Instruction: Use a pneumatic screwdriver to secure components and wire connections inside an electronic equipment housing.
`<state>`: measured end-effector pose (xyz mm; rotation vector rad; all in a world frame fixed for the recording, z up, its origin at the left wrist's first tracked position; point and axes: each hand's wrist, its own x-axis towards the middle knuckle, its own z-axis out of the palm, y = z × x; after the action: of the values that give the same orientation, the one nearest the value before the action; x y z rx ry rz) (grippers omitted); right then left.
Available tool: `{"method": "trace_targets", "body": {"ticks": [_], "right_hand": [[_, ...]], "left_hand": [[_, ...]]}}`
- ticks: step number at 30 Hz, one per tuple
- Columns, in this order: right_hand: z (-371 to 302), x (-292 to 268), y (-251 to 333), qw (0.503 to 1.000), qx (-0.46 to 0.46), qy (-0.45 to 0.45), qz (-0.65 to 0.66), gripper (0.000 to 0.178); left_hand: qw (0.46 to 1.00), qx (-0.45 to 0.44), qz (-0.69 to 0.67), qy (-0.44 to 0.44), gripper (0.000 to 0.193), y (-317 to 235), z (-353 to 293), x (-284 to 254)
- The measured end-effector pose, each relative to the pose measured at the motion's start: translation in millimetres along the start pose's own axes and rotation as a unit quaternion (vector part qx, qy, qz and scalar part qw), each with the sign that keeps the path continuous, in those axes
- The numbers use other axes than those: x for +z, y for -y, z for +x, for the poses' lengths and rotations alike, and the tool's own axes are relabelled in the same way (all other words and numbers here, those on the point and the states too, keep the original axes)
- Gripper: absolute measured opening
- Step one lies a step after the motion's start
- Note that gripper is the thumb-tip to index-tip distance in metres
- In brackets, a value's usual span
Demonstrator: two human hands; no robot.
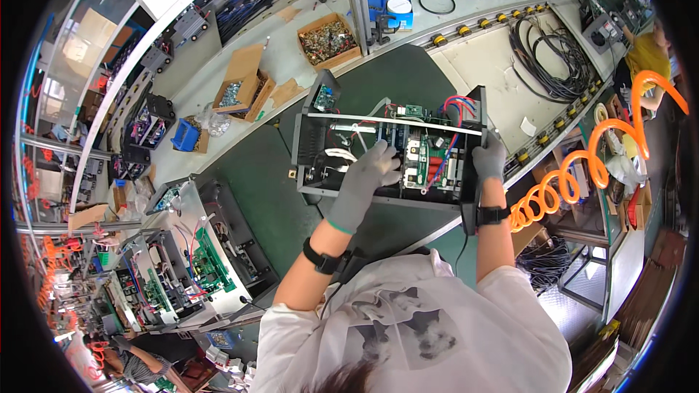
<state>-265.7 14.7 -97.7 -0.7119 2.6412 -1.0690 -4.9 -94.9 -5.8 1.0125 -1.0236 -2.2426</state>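
Note:
An open black metal case [342,191] with circuit boards and wires lies in front of me on a dark green work surface [277,189]. My left hand [371,173], in a grey glove, reaches over its near wall into the middle of the interior. Those fingers are bent and closed; whatever they hold is hidden. My right hand [489,159], also gloved in grey, grips the case's right end panel from outside. A white bar [397,122] spans the top of the case. Red and blue wires [457,127] run beside a green circuit board [419,164] at the right inside.
More open cases with green boards [211,258] stand at the left. Cardboard boxes of small parts [328,40] and a blue bin [187,135] line the far bench. A roller track with coiled black cable [550,58] lies right, near an orange coiled hose [553,189]. Other people work at the edges.

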Motion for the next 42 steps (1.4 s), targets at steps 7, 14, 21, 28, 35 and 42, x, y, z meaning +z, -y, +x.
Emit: {"method": "trace_targets", "body": {"ticks": [7,14,21,28,35,42], "right_hand": [[25.5,7.9,-15.4,0.996,0.010,0.073,-0.055,0.053],[-95.0,1.3,49.3,0.947,-0.295,-0.052,-0.118,0.054],[-153.9,36.5,54.2,0.927,-0.358,0.079,-0.072,0.036],[-111.1,42.0,11.5,0.910,-0.364,0.009,-0.197,0.031],[-47.7,20.4,-17.7,0.905,-0.356,-0.055,-0.225,0.040],[-11.0,10.4,-35.4,0.903,-0.331,-0.101,-0.257,0.032]], "left_hand": [[0.677,0.328,0.601,-0.270,0.044,23.1,-31.2,-92.3],[0.568,0.271,0.751,-0.199,0.035,28.3,-18.4,-132.8],[0.572,0.284,0.746,-0.188,0.031,45.8,-18.7,-114.1],[0.605,0.231,0.730,-0.217,0.038,70.0,-18.0,-70.8],[0.744,0.288,0.578,-0.171,0.048,114.9,-13.1,-100.2],[0.598,-0.202,0.762,-0.144,0.076,215.0,-7.0,-161.9]]}}
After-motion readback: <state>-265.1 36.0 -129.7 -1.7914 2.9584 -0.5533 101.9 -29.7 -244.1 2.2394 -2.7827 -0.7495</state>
